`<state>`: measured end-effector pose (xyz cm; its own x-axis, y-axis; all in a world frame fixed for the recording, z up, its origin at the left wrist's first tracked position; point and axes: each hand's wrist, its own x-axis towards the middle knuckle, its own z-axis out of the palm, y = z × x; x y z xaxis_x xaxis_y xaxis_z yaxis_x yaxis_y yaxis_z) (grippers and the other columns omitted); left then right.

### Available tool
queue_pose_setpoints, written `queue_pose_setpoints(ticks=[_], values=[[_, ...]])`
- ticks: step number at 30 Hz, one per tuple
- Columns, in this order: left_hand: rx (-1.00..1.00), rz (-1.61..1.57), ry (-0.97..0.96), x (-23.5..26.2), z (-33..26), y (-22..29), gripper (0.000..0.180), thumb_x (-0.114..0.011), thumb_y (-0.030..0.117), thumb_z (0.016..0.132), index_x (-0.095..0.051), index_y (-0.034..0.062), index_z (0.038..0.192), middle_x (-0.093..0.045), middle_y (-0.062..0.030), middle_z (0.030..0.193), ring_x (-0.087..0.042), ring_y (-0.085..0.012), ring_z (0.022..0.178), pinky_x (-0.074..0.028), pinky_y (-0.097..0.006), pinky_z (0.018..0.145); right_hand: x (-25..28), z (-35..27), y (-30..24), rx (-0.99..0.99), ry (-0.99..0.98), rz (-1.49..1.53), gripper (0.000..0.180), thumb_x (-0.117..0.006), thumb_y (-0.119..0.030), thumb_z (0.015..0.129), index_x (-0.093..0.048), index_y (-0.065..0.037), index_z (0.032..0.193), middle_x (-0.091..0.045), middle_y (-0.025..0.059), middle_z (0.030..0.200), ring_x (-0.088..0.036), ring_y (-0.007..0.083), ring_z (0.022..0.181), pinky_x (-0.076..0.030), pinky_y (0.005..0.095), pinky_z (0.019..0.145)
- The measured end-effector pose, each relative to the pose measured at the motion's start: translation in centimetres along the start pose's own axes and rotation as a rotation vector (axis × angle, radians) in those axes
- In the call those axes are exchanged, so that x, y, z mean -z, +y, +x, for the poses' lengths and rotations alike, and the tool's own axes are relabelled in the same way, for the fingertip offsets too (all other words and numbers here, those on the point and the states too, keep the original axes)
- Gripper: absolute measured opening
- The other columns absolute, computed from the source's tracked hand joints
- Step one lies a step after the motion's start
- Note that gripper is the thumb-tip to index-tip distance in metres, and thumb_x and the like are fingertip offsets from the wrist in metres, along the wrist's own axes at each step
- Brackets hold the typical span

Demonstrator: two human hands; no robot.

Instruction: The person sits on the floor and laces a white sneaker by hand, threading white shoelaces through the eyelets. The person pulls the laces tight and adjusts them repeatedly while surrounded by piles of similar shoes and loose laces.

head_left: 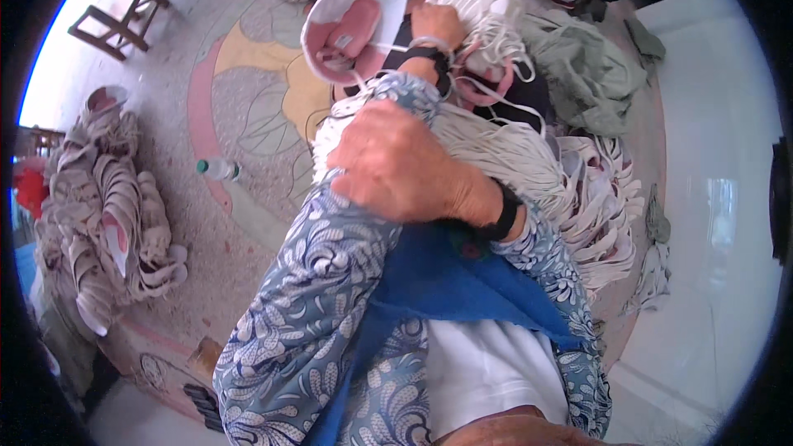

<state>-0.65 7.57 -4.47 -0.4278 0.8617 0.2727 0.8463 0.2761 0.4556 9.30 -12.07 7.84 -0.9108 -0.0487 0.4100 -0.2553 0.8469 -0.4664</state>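
While a big stack of white shoe uppers lies on the floor and another heap waits, the left hand is fisted on laces, the right hand grips one pink-lined upper.

Right hand rests on the left forearm's sleeve, near the body. Left hand lies beyond it, on a shoe upper — a second upper sits just to its left. Bundle of laces lies right of the right hand, under the left forearm. Bottle lies on the floor, left of the right hand; stacked uppers farther left — a stool beyond them.
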Motion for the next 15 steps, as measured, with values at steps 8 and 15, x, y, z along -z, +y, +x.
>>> queue_pose_setpoints(ticks=[8, 15], values=[[-0.016, 0.028, -0.072, 0.2, 0.1, -0.1, 0.034, -0.052, 0.029, 0.079, -0.072, 0.0057, 0.095, -0.068, -0.0200, 0.102, -0.065, -0.0337, 0.098, -0.049, -0.044, 0.088, -0.5, 0.5, -5.9, 0.201, 0.152, 0.193, 0.041, -0.059, -0.037, 0.082, -0.059, 0.003, 0.094, -0.060, 0.0166, 0.090, -0.059, 0.0330, 0.085, -0.043, 0.0446, 0.082], [-0.001, 0.014, -0.077, 0.1, 0.2, 0.6, 0.031, -0.053, 0.029, 0.079, -0.072, 0.0091, 0.094, -0.069, -0.0178, 0.100, -0.065, -0.0323, 0.096, -0.048, -0.045, 0.086, -1.5, 0.8, -5.9, 0.239, 0.150, 0.310, 0.044, -0.053, -0.040, 0.087, -0.060, 0.002, 0.098, -0.062, 0.0163, 0.091, -0.060, 0.0338, 0.085, -0.044, 0.0448, 0.080]])
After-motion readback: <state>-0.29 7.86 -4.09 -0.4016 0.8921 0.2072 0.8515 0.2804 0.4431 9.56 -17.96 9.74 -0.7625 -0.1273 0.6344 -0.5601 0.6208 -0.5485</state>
